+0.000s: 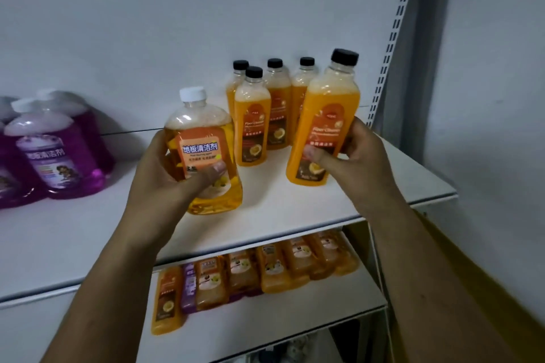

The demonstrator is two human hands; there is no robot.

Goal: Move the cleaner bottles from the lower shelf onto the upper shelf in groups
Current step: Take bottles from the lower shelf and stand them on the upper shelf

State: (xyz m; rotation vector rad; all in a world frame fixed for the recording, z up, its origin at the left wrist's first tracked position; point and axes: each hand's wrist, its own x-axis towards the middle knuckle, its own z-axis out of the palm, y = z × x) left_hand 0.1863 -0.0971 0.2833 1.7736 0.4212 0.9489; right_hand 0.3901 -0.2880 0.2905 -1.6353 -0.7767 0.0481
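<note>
Over the upper shelf (295, 212), the left hand (165, 174) gripped a white-capped amber bottle (203, 132) and the right hand (365, 156) a black-capped orange bottle (327, 109), fingers curled round each. The matching orange group (253, 115) stood just beyond, nearer the right hand.

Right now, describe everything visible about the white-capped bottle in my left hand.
The white-capped bottle is clear plastic, broad-shouldered, holding amber liquid with foam on top. Its orange label carries Chinese text on a blue band. Nearly upright, it is gripped by the left hand, thumb across the label, over the upper shelf; whether its base touches the shelf is unclear.
</note>
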